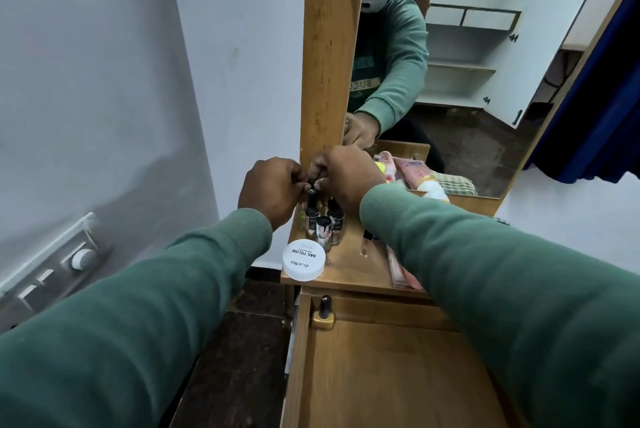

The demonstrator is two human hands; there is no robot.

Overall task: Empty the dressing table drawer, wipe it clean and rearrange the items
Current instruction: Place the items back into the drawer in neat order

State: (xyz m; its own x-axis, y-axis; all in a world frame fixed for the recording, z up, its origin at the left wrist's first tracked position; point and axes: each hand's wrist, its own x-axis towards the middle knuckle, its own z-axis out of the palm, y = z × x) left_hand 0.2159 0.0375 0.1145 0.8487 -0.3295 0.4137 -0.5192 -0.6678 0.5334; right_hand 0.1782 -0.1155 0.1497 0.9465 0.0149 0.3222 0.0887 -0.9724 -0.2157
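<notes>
Both hands meet over nail polish bottles just behind the white round plastic tub (pixel 304 259) lettered NAIL POLISH.

The left hand (pixel 273 189) and right hand (pixel 341 176), fingers curled, pinch a small black cap (pixel 312 182) between them, behind the tub; whether it belongs to a bottle below, I cannot tell; three clear glass bottles with black caps (pixel 323 228) stand close together between the hands and the tub; below and in front of the tub, the open wooden drawer (pixel 381 375) holds one gold bottle with a black cap (pixel 323 312) in its back left corner; right of the tub lies a flat pink packet (pixel 403 277), partly hidden by a green sleeve (pixel 485 289).
</notes>
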